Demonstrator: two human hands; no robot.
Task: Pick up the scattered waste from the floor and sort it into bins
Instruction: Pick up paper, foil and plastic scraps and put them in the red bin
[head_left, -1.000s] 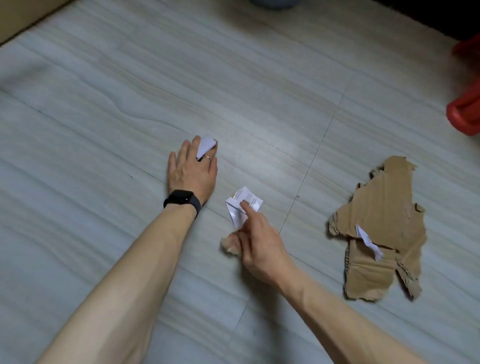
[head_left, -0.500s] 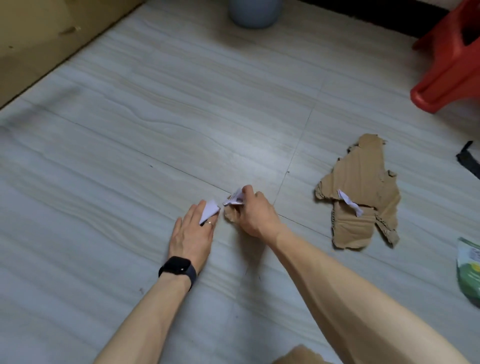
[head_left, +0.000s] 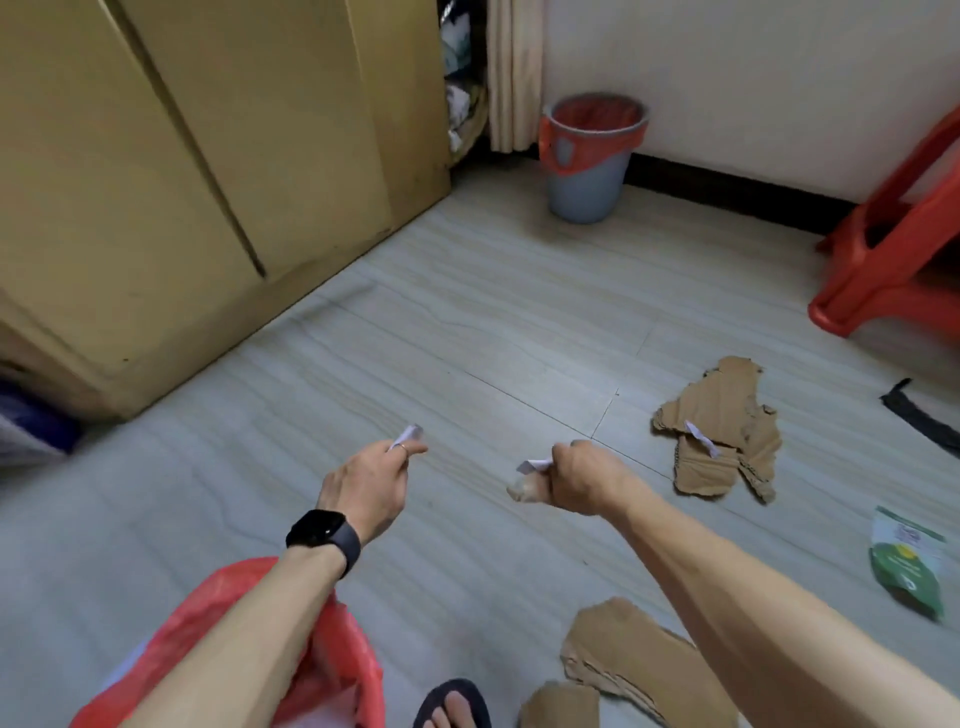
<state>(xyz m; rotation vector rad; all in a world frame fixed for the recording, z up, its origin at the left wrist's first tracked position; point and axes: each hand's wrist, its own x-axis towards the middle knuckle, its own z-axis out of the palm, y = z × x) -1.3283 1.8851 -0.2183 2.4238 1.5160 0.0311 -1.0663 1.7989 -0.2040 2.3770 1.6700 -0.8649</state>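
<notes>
1. Both hands have come up off the floor since the earlier frames, where the left palm lay flat on its scrap; they have also drawn apart, and more of the room now shows.
2. Left hand (head_left: 371, 483) is seen from the back, fingers curled, pinching a white paper scrap (head_left: 406, 436) at its fingertips; the scrap pokes out past the knuckles.
3. Right hand (head_left: 576, 480) is a closed fist, knuckles up, gripping a second white scrap (head_left: 535, 465) and a brown crumpled bit (head_left: 524, 491), both sticking out of the fist toward the left hand.
4. Both forearms reach forward from the bottom edge; a black watch (head_left: 324, 535) sits on the left wrist.
5. Under the left forearm lies a red-lined bin (head_left: 332, 660), cut off by the frame, its contents blurred.
6. Right of the right fist, torn cardboard (head_left: 727, 415) lies flat on the floor (head_left: 467, 338) with a white strip (head_left: 701, 439) on it.
7. Below the right forearm are more cardboard pieces (head_left: 623, 654), partly hidden by the arm.
8. Farther right, a green packet (head_left: 906, 566) lies near the frame edge, its print unreadable.
9. Well beyond both hands, a grey bin (head_left: 589, 176) with a red liner stands by the wall.
10. How much paper each hand encloses cannot be made out.
</notes>
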